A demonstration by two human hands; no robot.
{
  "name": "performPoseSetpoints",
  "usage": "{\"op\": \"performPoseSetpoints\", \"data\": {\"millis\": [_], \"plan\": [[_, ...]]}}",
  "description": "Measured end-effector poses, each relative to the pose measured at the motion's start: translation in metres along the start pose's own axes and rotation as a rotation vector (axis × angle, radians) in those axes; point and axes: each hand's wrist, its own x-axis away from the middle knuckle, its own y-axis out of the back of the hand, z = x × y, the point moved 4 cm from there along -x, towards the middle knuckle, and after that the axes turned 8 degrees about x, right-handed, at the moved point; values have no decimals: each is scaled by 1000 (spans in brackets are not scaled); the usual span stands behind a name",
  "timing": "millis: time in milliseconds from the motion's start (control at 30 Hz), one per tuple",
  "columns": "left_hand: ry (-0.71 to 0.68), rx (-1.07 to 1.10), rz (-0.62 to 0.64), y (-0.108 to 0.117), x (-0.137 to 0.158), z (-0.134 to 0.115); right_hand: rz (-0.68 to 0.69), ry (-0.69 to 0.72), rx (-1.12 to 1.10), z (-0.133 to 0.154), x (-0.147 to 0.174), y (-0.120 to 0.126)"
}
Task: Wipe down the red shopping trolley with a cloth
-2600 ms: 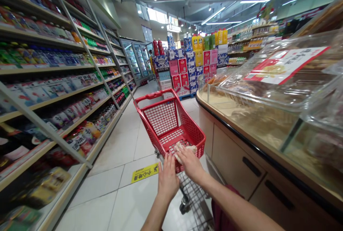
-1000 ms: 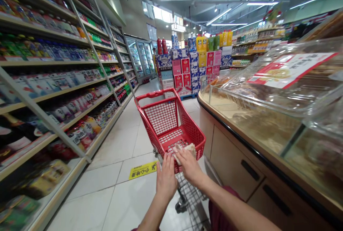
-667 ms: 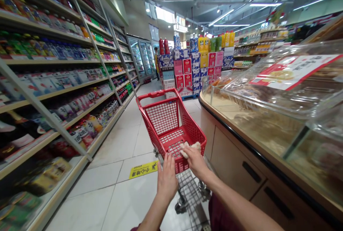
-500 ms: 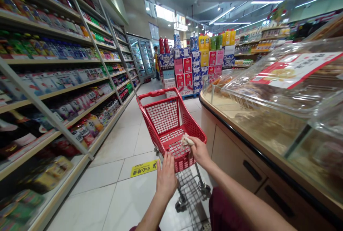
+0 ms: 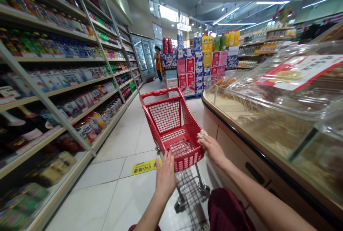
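A red plastic shopping cart (image 5: 184,125) on grey metal legs with casters stands in front of me. My left hand (image 5: 165,174) lies against its near left rim, fingers stretched out and thumb apart. At the cart's right side, my right hand (image 5: 214,149) is closed around a crumpled whitish cloth (image 5: 203,134). Part of the cloth sticks out above the fingers, touching the outer right rim. The basket has no goods in it. My palms are turned away from view.
Drink shelves (image 5: 61,59) line the left side. On the right stands a wooden counter (image 5: 241,131) with clear food boxes (image 5: 268,95). Stacked cartons (image 5: 187,73) and a person (image 5: 158,64) are farther ahead. A yellow floor sign (image 5: 144,167) lies left of the cart.
My right hand has moved with the cloth from over the basket's near rim to the cart's outer right side. My left hand stays at the near left rim.
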Motion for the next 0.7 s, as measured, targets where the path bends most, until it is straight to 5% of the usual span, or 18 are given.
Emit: {"op": "performPoseSetpoints", "data": {"millis": [100, 233, 300, 467, 700], "plan": [[28, 26, -9, 0, -1, -4, -42, -58, -63, 14, 1, -5], [19, 8, -5, 1, -2, -6, -57, 149, -173, 66, 5, -16], [8, -1, 12, 1, -2, -4, -34, 164, -150, 61, 1, -16], [-1, 12, -18, -2, -2, -6, -10, -105, -40, 8, -7, -12], [-4, -4, -13, -2, -2, -5, -42, 129, -143, 47, 7, -14]]}}
